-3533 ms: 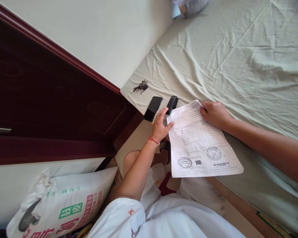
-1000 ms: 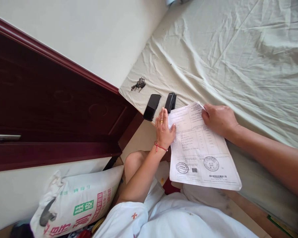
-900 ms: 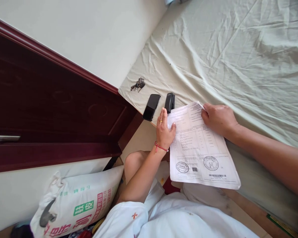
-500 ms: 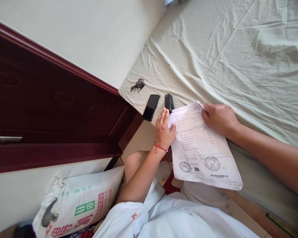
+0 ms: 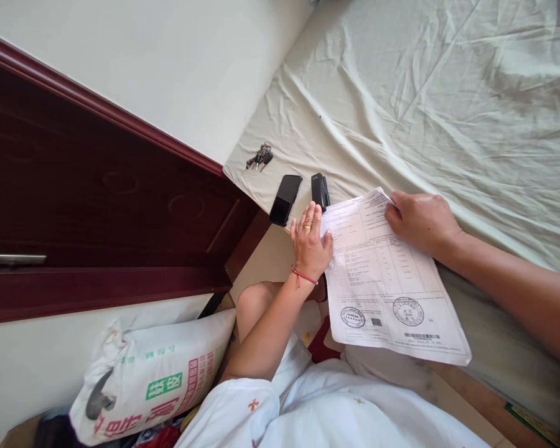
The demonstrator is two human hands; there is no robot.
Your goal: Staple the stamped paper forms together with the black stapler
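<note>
1. Right grip [image 5: 424,221]: closed, thumb and curled fingers pinching the papers [image 5: 387,286] at the top right corner. Sheet count: couldn't tell.
2. Left grip [image 5: 313,249]: mostly open, fingers straight and together, thumb apart and against the papers' left edge. No firm hold that I could see.
3. Papers: tilted, printed side up, between my two hands. Top end was by the edge of the bed sheet [image 5: 424,112]; bottom end hung over my lap, bottom corners free.
4. Black stapler [image 5: 318,190] lay on the bed sheet just beyond my left fingertips; contact unclear. Phone [image 5: 285,199] lay beside it, near the bed's edge, keys [image 5: 260,157] farther back.
5. Main risk, I judged: sheets sliding out of line, since one corner pinch carried most of the load and my left palm only steadied the side.
6. Pinching harder could have creased that corner, already bent a bit.
7. Reaching carelessly with the left fingers might have knocked the stapler or pushed the phone off the edge, both being so close.
8. Loose bottom end could have buckled against my lap if lowered.
</note>
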